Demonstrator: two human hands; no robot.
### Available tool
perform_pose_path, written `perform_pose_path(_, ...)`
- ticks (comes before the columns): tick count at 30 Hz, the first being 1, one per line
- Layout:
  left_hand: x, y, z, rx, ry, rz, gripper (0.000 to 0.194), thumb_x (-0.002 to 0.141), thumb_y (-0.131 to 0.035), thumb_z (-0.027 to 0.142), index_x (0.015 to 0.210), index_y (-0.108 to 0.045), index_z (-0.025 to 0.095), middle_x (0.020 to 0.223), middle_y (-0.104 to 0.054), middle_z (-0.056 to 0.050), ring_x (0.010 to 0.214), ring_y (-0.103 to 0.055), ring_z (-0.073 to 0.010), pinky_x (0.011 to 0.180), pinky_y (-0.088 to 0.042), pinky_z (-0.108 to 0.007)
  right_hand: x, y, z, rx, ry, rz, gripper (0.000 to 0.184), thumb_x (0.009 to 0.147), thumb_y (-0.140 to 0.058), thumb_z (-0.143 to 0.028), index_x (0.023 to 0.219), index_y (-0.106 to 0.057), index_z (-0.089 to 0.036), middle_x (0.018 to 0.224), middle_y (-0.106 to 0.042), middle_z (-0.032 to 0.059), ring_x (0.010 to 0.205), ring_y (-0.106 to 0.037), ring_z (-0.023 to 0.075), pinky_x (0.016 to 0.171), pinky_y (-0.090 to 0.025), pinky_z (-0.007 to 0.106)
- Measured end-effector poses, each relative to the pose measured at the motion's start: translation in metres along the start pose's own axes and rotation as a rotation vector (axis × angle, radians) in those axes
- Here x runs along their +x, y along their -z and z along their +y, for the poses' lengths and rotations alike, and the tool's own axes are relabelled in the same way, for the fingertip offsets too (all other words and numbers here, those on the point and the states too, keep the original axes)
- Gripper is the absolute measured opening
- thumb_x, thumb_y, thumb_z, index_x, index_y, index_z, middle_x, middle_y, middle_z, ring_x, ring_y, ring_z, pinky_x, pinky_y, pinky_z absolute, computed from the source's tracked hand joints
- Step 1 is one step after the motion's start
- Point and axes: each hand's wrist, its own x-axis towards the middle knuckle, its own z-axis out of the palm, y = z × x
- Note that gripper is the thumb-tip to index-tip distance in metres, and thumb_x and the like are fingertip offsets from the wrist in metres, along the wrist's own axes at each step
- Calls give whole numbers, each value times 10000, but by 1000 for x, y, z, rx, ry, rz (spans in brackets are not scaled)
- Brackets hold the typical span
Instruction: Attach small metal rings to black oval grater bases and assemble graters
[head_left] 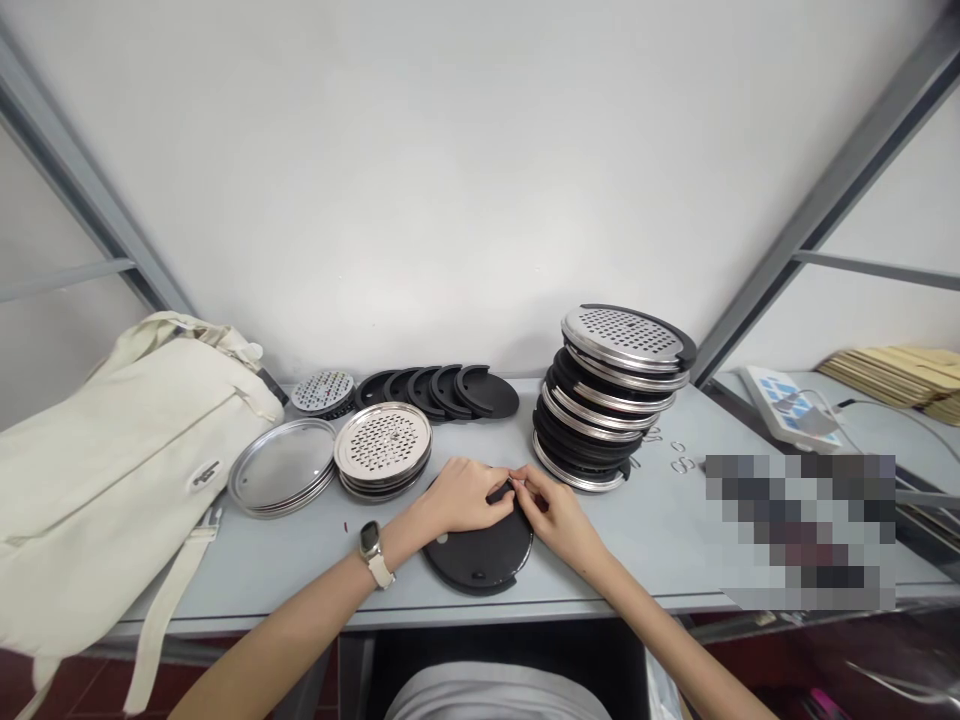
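Rested the left hand across a round black disc, flat on the bench, and had the right hand at its far right rim. Held the fingers of both bunched close there; could not tell whether clamped on the rim or something small. Had perforated metal plates stacked just left, plain metal plates beyond, and a leaning metal-and-black stack behind right.

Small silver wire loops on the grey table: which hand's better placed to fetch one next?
Right, likely: the right hand is nearer the small silver wire loops; the left hand is farther away, over the round black plastic-looking disc. Both seem busy there.
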Motion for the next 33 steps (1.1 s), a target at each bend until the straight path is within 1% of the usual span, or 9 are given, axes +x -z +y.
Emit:
perform_pose_path(6, 1, 0, 0, 3, 4, -2, 194, 850, -510, 341, 792, -627, 197, 675, -664, -11, 592, -595, -158, 551, -311, -254, -1, -2, 6, 44, -4, 13, 217, 963, -394, -347, 962, -544, -190, 560, -358, -65, 514, -336, 126, 528, -291, 247)
perform_pose_path(10, 0, 1, 0, 13, -10, 3, 194, 857, -504, 341, 791, -618, 199, 677, -663, -4, 592, -599, -158, 544, -301, -260, -1, -2, 7, 42, -6, 15, 241, 968, -385, -347, 1015, -559, -187, 553, -375, -64, 508, -347, 129, 530, -291, 250)
perform_pose_path(15, 0, 3, 0, 1, -12, 0, 194, 859, -504, 343, 795, -614, 196, 674, -662, -3, 591, -599, -153, 539, -290, -263, -1, 0, 3, 30, -8, -7, 261, 970, -381, -342, 1068, -573, -195, 541, -388, -64, 497, -361, 132, 522, -291, 251)
perform_pose_path(22, 0, 2, 0, 12, -14, -4, 194, 859, -508, 340, 776, -609, 196, 660, -652, -3, 580, -586, -147, 544, -309, -256, 1, -1, 1, -1, -5, -13, 233, 966, -370, -306, 1078, -550, -211, 540, -439, -61, 488, -403, 143, 528, -303, 252)
perform_pose_path(28, 0, 2, 0, 9, -7, -5, 197, 859, -509, 342, 767, -606, 197, 664, -654, -6, 581, -591, -152, 546, -314, -255, 0, -4, 2, -23, -8, -18, 195, 966, -359, -278, 1080, -505, -216, 599, -539, -37, 522, -500, 161, 562, -348, 259)
perform_pose_path(33, 1, 3, 0, 17, 14, 0, 220, 874, -490, 352, 762, -596, 196, 674, -654, -10, 593, -592, -156, 550, -313, -256, -4, -5, 0, -63, -24, -3, 175, 972, -343, -279, 1036, -493, -217, 607, -550, -24, 526, -530, 171, 544, -349, 262)
